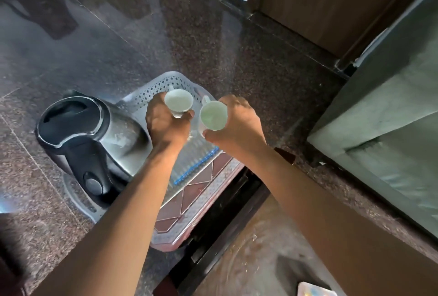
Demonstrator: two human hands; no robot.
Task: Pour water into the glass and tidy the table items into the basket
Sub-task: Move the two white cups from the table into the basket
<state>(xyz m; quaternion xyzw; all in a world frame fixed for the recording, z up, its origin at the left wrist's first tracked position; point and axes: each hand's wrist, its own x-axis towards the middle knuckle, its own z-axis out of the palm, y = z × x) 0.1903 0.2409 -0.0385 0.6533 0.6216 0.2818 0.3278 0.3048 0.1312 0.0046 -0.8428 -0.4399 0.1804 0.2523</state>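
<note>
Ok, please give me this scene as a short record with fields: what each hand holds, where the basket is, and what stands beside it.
left hand: holds a small white cup, opening facing the camera
right hand: holds a second small white cup, same way
basket: grey perforated plastic basket on the speckled brown stone counter, under both cups
beside basket: steel electric kettle with black lid, on its left, lid closed
cup contents: cannot tell

Two white ceramic cups, left and right, upright, held over grey perforated plastic basket.
</note>
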